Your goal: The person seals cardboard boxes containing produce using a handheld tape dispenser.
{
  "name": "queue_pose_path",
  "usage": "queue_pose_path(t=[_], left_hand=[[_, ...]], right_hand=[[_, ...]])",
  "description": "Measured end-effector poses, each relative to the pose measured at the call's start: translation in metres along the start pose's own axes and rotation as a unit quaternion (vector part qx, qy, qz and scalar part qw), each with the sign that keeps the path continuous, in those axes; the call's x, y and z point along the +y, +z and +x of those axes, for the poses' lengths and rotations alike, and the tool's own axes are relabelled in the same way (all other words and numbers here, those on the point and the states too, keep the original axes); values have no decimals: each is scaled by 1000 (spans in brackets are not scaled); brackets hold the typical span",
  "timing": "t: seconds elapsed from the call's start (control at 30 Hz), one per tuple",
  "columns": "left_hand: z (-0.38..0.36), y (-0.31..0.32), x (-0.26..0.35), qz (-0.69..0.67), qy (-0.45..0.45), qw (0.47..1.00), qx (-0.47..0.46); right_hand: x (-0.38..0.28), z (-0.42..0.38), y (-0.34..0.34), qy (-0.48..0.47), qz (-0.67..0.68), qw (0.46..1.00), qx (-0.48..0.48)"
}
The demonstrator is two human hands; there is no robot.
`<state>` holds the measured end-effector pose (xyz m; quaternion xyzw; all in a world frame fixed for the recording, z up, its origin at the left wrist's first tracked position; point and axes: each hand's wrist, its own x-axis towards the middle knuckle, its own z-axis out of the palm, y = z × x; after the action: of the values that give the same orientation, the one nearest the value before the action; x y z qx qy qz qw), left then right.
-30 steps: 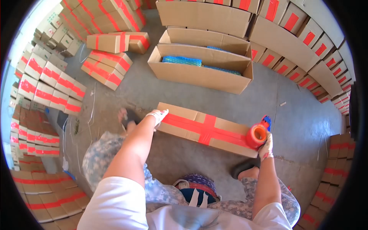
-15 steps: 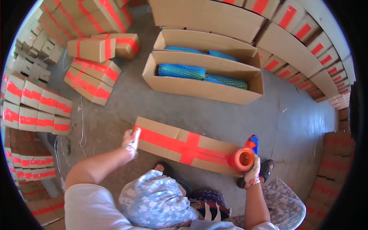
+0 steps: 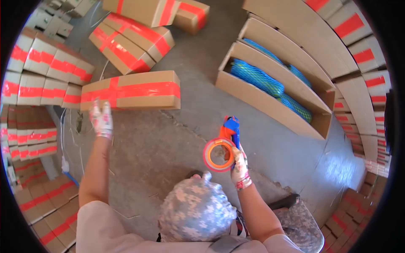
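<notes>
My left hand [image 3: 101, 120], in a white patterned glove, reaches out with fingers spread. Its fingertips overlap the lower edge of a long brown carton [image 3: 147, 101] that has red tape crossing it. In my right hand [image 3: 240, 169], also gloved, is a tape dispenser [image 3: 231, 126] with blue and orange parts. A large roll of red tape [image 3: 207, 157] is mounted on it, facing me. The dispenser is held over the floor, well apart from the carton.
Two open cartons [image 3: 270, 110] at the upper right hold blue-netted bundles [image 3: 257, 78]. More taped cartons [image 3: 126, 42] lie beyond the long one. Taped boxes are stacked along the left [image 3: 55, 63] and right [image 3: 365, 57]. Strings trail over the concrete floor [image 3: 152, 147].
The long carton has moved from in front of me to the left, beside the other taped ones. My right hand has come off it, still holding the dispenser. My left-hand fingers have spread.
</notes>
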<state>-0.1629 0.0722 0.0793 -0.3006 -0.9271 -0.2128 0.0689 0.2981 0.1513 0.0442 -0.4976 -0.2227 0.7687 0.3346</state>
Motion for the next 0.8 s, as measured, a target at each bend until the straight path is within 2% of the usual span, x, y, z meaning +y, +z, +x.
queue_pose_path(t=[0.07, 0.1, 0.13, 0.17, 0.2, 0.23, 0.27, 0.3, 0.33, 0.4, 0.43, 0.47, 0.5, 0.53, 0.57, 0.6, 0.63, 0.67, 0.7, 0.73, 0.77, 0.8], left_hand=[[38, 0, -117, 57, -132, 990, -8], [37, -2, -127, 62, -144, 988, -4], [34, -1, -136, -34, -197, 979, -28], [30, 0, -139, -133, -245, 959, -47], [22, 14, -139, -119, -242, 961, -58], [9, 33, -126, -106, -237, 963, -72], [-4, 45, -91, -212, -274, 936, -55], [-10, 69, -86, -259, -316, 912, -43], [-5, 79, -84, -221, -377, 897, -72], [5, 87, -51, -297, -414, 860, 30], [14, 98, -53, -302, -415, 858, 27], [27, 111, -58, -319, -370, 871, 54], [42, 124, -66, -333, -325, 881, 81], [60, 135, -88, -382, -290, 875, 66], [73, 147, -109, -431, -255, 864, 50], [82, 140, -106, -453, -196, 869, 21], [88, 140, -103, -504, -183, 844, 10], [83, 117, -77, -492, -217, 843, -19], [76, 114, -76, -485, -198, 851, -31], [65, 113, -79, -553, -182, 808, -85], [47, 93, -49, -509, -197, 835, -67], [33, 85, -28, -357, -112, 927, -39]], right_hand=[[4, 8, -2, 6, -41, 999, -26], [5, 15, 0, 16, -47, 998, -26], [6, 23, 2, 26, -53, 998, -27], [5, 31, 8, 30, -58, 997, -34], [-2, 42, 20, 30, -88, 994, -64], [-3, 55, 38, 54, -29, 996, -59], [-3, 70, 58, 76, 30, 995, -51], [-2, 85, 73, 54, 57, 995, -66], [2, 101, 95, 34, 84, 993, -78], [9, 125, 135, -29, 69, 991, -112], [17, 136, 149, -33, 72, 987, -140], [30, 145, 163, -27, 106, 982, -157], [49, 146, 172, -37, 70, 982, -171], [48, 127, 191, 51, 40, 989, -130], [51, 108, 199, 55, 21, 981, -183], [62, 96, 202, 91, -1, 982, -167], [67, 89, 201, 139, -7, 976, -168], [72, 90, 192, 172, 23, 959, -224], [67, 88, 184, 139, 10, 962, -233], [57, 83, 174, 105, -4, 965, -239], [27, 72, 168, 39, -82, 969, -230], [-15, 61, 160, -26, -159, 963, -218]])
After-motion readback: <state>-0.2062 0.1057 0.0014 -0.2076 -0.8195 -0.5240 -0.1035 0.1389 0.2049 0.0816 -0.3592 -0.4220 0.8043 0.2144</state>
